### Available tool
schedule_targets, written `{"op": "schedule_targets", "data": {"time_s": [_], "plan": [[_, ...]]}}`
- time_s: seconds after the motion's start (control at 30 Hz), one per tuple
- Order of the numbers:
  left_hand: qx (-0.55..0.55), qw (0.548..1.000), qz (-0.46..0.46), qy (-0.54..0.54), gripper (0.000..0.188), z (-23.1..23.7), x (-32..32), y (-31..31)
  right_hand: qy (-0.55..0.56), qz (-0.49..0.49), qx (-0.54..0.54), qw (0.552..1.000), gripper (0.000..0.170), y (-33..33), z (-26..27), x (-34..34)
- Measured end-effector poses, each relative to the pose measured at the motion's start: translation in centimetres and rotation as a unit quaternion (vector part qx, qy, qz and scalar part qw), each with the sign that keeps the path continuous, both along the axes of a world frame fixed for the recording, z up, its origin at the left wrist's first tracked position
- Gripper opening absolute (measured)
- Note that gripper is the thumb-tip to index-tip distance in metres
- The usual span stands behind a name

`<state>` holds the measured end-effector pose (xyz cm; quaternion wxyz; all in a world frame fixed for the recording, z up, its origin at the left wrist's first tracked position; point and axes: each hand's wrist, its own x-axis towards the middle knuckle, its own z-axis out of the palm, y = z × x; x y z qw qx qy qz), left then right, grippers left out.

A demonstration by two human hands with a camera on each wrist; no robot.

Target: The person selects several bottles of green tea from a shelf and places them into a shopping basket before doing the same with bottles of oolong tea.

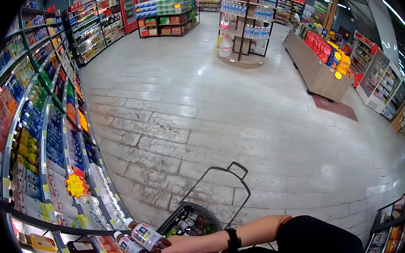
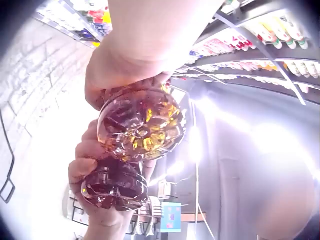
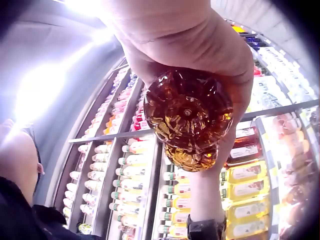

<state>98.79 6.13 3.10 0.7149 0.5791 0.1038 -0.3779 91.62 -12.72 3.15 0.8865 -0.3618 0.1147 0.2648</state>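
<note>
Both our hands have fingers curled round btls just near-left of the basket [image 1: 171, 220]: our R hand [image 1: 181, 246] holds an amber btl [image 3: 187, 112], our L hand [image 2: 117, 65] a second btl [image 2: 142, 125]. They're smooth & v. close together, so we reckon a weak grip could drop one, or a hasty swing could clip the basket's rim or the stocked shelf [image 1: 56, 195] to its left. The basket's raised handle [image 1: 221, 168], on its far side, could get in our way; a round display stand [image 1: 239, 60] is well beyond it.
</note>
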Motion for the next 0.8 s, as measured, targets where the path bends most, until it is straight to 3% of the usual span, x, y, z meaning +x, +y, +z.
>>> {"op": "schedule_targets", "data": {"time_s": [0.17,0.2,0.33,0.37,0.4,0.43,0.47,0.5,0.53,0.57,0.63,0.7,0.8], "plan": [[-0.063,0.978,-0.093,0.178,0.053,-11.4,3.0,2.4,0.036,0.007,-0.059,0.998,0.036,0.1,-8.2,1.8],[-0.071,0.970,-0.023,0.232,0.050,-11.5,2.2,0.8,0.064,-0.001,-0.064,0.996,0.035,-0.3,-8.7,1.8],[-0.057,0.965,-0.129,0.221,0.046,-22.3,1.1,1.3,0.045,-0.066,-0.142,0.987,0.033,1.3,-20.1,0.8],[-0.070,0.972,-0.109,0.195,0.048,-20.8,0.3,-0.7,0.069,-0.064,-0.154,0.983,0.031,-0.2,-17.2,0.6],[-0.083,0.969,-0.078,0.219,0.046,-22.7,-0.2,-1.5,0.047,-0.106,-0.162,0.980,0.032,-0.5,-17.9,0.4],[-0.084,0.966,-0.040,0.242,0.045,-26.8,-0.9,-1.0,0.039,-0.115,-0.178,0.977,0.033,-0.1,-22.6,-0.2],[-0.117,0.949,-0.014,0.293,0.042,-32.6,-1.9,0.1,0.136,-0.087,-0.194,0.968,0.036,-0.2,-25.5,-0.9],[-0.131,0.933,0.005,0.334,0.037,-35.9,-2.7,0.3,0.100,-0.085,-0.258,0.957,0.034,-0.1,-29.5,-1.7],[-0.063,0.952,-0.019,0.299,0.033,-37.2,-3.2,0.0,0.228,-0.031,-0.259,0.938,0.030,0.4,-35.9,-3.4],[-0.046,0.943,-0.020,0.329,0.027,-41.1,-4.0,0.8,0.278,-0.069,-0.237,0.928,0.030,-0.1,-34.7,-2.8],[-0.004,0.936,0.021,0.351,0.027,-44.6,-5.5,0.4,0.391,-0.110,-0.157,0.900,0.029,-0.4,-41.6,-5.8],[0.070,0.941,0.027,0.331,0.030,-47.8,-6.0,0.1,0.393,-0.175,-0.143,0.891,0.028,-0.4,-46.5,-7.8],[0.161,0.940,-0.010,0.299,0.040,-51.7,-6.4,-0.6,0.444,-0.127,-0.184,0.868,0.031,-1.6,-49.5,-8.8]]}}
